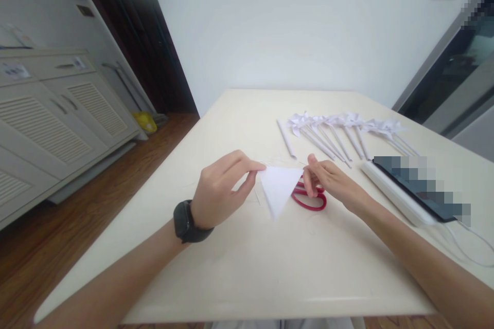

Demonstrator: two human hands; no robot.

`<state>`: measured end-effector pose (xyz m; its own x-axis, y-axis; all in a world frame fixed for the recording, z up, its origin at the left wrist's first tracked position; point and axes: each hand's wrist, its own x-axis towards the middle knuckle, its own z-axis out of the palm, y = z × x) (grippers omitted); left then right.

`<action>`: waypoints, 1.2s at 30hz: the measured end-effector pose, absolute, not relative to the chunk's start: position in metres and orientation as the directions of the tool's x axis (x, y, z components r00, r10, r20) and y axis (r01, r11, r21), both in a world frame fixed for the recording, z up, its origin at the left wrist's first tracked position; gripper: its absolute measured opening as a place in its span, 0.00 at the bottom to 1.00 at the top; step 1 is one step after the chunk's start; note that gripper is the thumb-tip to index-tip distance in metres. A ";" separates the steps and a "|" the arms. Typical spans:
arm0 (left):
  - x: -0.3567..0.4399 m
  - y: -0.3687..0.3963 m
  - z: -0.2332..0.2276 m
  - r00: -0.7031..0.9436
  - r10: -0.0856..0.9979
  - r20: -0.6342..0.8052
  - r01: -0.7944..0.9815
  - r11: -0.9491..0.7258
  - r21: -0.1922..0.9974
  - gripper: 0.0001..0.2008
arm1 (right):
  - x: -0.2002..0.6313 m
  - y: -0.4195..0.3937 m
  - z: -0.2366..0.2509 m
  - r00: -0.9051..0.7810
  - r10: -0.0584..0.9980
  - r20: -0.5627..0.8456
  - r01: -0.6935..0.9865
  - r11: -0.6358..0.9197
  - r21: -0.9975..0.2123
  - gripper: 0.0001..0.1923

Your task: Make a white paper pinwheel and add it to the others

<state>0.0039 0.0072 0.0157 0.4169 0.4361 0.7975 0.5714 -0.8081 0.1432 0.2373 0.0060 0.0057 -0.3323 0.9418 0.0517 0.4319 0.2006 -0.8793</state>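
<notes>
Just above the table, a white paper triangle (278,187) hangs point down between my hands. My left hand (227,185), with a black watch (190,222) on its wrist, pinches the upper left corner between thumb and forefinger. At the upper right corner, my right hand (322,177) is closed with its fingers curled and its thumb on top. Part of that grip is hidden. Red-handled scissors (311,209) lie on the table below my right hand, partly covered by the hand and the paper.
White paper pinwheels (349,119) on rolled sticks lie in a row at the back right. A rolled paper tube (286,139) rests left of them. A dark-screened device leans on a white bar (397,193) at right, with a cable (469,259). Thin strips lie near my hands.
</notes>
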 end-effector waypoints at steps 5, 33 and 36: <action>-0.001 0.008 0.013 0.484 0.241 0.841 0.542 -0.838 -0.072 0.12 | 0.230 0.002 0.001 -0.514 0.855 -0.067 -0.042 -0.103 -0.994 0.25; 0.012 0.012 0.010 0.279 0.958 0.066 0.067 -0.088 0.994 0.08 | 0.225 -0.003 0.002 -0.300 0.954 0.017 -0.071 -0.004 -0.997 0.10; 0.012 0.012 0.009 0.266 0.960 0.089 0.083 -0.115 0.990 0.08 | 0.224 -0.005 0.001 -0.357 0.934 -0.017 -0.024 -0.027 -0.999 0.08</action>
